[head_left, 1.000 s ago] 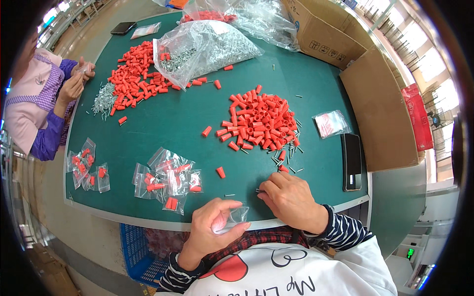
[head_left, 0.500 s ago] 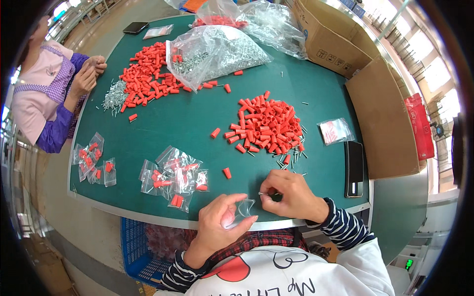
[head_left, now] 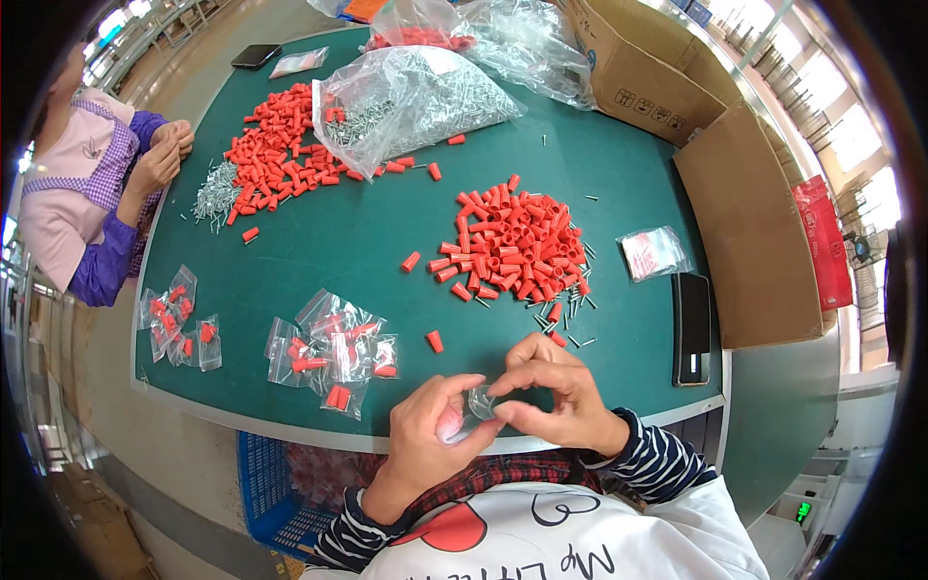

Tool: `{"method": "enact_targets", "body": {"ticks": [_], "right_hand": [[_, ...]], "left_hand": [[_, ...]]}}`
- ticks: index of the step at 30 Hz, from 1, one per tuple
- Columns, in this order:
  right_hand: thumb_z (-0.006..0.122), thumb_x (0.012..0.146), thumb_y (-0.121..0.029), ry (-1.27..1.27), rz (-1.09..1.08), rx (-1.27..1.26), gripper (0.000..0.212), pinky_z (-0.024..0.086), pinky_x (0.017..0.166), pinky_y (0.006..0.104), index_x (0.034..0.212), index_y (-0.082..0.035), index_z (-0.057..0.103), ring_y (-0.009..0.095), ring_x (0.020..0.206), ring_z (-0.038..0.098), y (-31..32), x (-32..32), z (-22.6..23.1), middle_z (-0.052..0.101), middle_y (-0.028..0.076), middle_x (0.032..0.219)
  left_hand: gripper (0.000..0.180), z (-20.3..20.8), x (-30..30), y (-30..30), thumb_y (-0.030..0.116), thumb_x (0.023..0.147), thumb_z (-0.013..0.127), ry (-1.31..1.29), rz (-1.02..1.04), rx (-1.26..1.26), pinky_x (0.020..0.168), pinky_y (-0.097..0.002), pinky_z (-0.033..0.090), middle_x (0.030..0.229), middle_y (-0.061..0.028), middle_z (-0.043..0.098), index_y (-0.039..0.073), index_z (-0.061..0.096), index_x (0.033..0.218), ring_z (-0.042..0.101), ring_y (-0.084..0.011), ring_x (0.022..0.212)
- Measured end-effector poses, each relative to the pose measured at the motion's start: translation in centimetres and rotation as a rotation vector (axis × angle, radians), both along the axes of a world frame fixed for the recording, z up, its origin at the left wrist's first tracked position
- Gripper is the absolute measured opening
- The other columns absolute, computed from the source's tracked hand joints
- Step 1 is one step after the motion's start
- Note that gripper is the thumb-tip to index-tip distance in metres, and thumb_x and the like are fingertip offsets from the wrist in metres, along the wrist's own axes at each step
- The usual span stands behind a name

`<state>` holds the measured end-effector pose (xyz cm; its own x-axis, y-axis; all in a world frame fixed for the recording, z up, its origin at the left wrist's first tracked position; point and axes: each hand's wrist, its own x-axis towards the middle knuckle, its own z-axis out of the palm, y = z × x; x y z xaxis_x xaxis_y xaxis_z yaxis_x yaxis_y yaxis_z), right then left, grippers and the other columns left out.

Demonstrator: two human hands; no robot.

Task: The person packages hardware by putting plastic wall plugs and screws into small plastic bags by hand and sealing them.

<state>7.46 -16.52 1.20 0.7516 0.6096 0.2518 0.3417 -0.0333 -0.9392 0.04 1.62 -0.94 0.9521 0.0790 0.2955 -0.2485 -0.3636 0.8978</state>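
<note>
My left hand holds a small clear plastic bag near the table's front edge, with its mouth facing right. My right hand has its thumb and fingertips curled at that mouth; what lies between them is too small to make out. Beyond the hands is a heap of red tapered plastic plugs, with loose screws along its right and near sides. One single red plug lies just ahead of my left hand. Filled clear bags with red plugs inside are piled to the left.
Farther back lie another red plug heap, a screw pile and a large bag of screws. A co-worker sits at the left. Cardboard boxes, a black phone and a packet are at the right. A blue crate stands below the edge.
My right hand, which pinched a small screw beside the bag, has moved left to the bag's mouth. My left hand keeps its hold on the bag. The view has shifted slightly.
</note>
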Motion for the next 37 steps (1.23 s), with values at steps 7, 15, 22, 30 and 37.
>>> {"method": "enact_targets", "body": {"ticks": [7, 15, 22, 30, 37], "right_hand": [[0.072, 0.084, -0.011, 0.022, -0.094, -0.195, 0.019, 0.050, 0.068, 0.0320, 0.100, -0.002, 0.066, 0.019, 0.083, 0.062, 3.0, 2.8, 0.9, 0.060, 0.010, 0.090], [0.071, 0.078, -0.015, -0.472, 0.120, -0.445, 0.019, 0.051, 0.066, 0.0433, 0.092, -0.004, 0.066, 0.032, 0.078, 0.061, 6.8, 5.1, -1.5, 0.058, 0.012, 0.086], [0.072, 0.077, 0.000, -0.413, -0.048, -0.367, 0.018, 0.052, 0.067, 0.0358, 0.094, -0.003, 0.065, 0.028, 0.080, 0.063, 0.6, 5.8, 2.0, 0.061, 0.011, 0.090], [0.068, 0.075, -0.001, -0.541, 0.029, -0.597, 0.023, 0.052, 0.075, 0.0383, 0.098, -0.002, 0.068, 0.029, 0.090, 0.062, -4.0, 7.1, 1.5, 0.058, 0.012, 0.096], [0.066, 0.077, -0.008, -0.668, 0.090, -0.884, 0.033, 0.052, 0.081, 0.0378, 0.109, -0.003, 0.065, 0.029, 0.101, 0.058, -3.3, 6.6, 1.6, 0.055, 0.011, 0.105]], "left_hand": [[0.046, 0.1, 0.0, -0.1, 0.010, 0.063, 0.086, -0.001, -0.048, 0.048, 0.051, -0.0267, 0.037, 0.068, -0.0033, 0.049, 0.003, 0.064, 0.103, 0.047, -0.0130, 0.056], [0.041, 0.2, -0.1, 0.0, 0.013, 0.068, 0.086, 0.022, -0.137, 0.049, 0.056, -0.0322, 0.048, 0.075, -0.0076, 0.060, 0.006, 0.066, 0.102, 0.058, -0.0219, 0.061], [0.046, 0.3, 0.0, 0.2, 0.008, 0.063, 0.086, 0.026, -0.112, 0.011, 0.052, -0.0258, 0.037, 0.068, -0.0026, 0.049, 0.004, 0.066, 0.104, 0.046, -0.0123, 0.056], [0.049, 0.9, 1.7, -0.5, 0.007, 0.063, 0.086, 0.028, -0.030, 0.040, 0.053, -0.0248, 0.037, 0.068, -0.0015, 0.048, 0.003, 0.065, 0.107, 0.045, -0.0105, 0.057], [0.051, 0.2, 2.1, -0.6, 0.008, 0.064, 0.087, 0.007, -0.003, 0.053, 0.055, -0.0240, 0.038, 0.070, -0.0015, 0.049, 0.003, 0.065, 0.110, 0.045, -0.0110, 0.059]]}}
